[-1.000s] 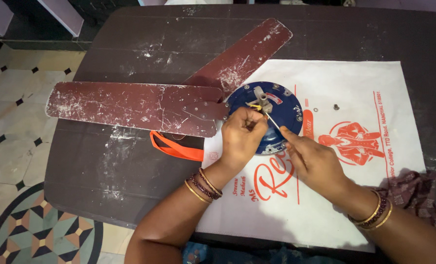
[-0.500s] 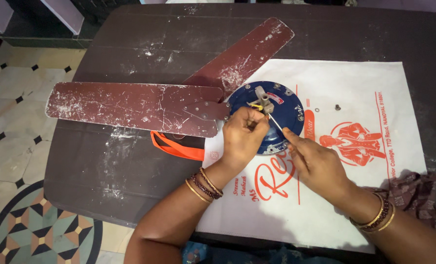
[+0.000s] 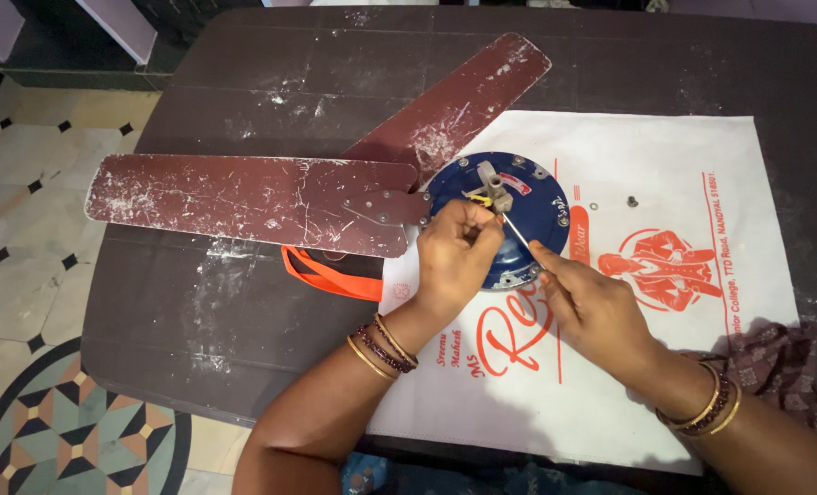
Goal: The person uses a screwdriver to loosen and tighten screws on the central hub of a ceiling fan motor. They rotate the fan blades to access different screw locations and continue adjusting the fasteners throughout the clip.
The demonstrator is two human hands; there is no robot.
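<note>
The blue fan motor hub (image 3: 518, 215) lies on a white printed bag (image 3: 665, 367) at the middle of the dark table (image 3: 198, 312). At its centre, the left hand (image 3: 454, 261) pinches yellow wires (image 3: 475, 196), grip closed. From four o'clock, the right hand (image 3: 596, 312) grips a thin metal tool (image 3: 516, 229) tightly. Two scratched maroon blades (image 3: 243, 197) reach toward nine and eleven o'clock.

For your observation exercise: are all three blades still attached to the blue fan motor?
No: only two maroon blades join the blue fan motor; the person's side has none.
</note>
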